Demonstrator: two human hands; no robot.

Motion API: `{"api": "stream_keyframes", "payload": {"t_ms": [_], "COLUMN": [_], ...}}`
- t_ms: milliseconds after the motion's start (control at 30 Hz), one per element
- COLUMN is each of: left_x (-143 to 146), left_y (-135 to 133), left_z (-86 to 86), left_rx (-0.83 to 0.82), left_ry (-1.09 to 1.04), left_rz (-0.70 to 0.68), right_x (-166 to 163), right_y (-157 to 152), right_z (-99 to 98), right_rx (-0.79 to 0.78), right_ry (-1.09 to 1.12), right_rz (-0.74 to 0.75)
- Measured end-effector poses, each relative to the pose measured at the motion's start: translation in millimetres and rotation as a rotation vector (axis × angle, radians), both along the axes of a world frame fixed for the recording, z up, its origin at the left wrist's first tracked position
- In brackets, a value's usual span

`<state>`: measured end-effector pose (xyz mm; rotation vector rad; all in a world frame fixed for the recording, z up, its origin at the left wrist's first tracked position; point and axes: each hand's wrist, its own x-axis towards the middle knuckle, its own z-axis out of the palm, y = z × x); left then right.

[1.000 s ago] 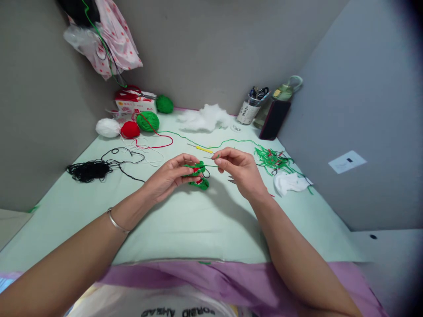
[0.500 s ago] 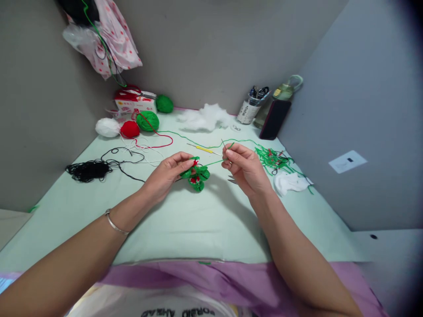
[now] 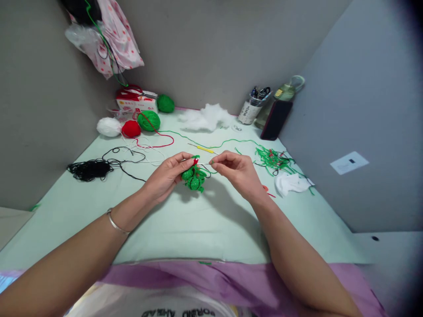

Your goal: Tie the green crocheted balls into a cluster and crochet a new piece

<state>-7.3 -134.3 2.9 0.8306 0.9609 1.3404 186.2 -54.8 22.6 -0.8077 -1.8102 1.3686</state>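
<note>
Your left hand (image 3: 167, 174) pinches a small green crocheted piece (image 3: 194, 179) by its red top, just above the counter (image 3: 185, 229). Your right hand (image 3: 238, 171) grips a thin needle (image 3: 204, 164) between thumb and forefinger, and its tip reaches the piece. Just beyond your hands lies a yellow-handled hook (image 3: 205, 149). A heap of green yarn scraps (image 3: 272, 158) lies to the right and a black yarn tangle (image 3: 87, 169) to the left. Farther back sit a red ball (image 3: 131, 128), a green ball (image 3: 148, 120) and white stuffing (image 3: 206, 118).
</note>
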Motion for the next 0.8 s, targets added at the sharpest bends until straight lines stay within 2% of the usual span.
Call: {"api": "stream_keyframes", "payload": {"t_ms": [800], "left_x": [1.2], "left_y": [1.1], "left_z": [-1.1], "left_rx": [-0.008], "left_ry": [-0.029], "left_rz": [0.039], "right_x": [-8.1], "right_y": [-5.0], "right_z": [-3.5], "right_rx": [-0.036], "right_ry": [-0.011], "right_rz": [-0.069]}}
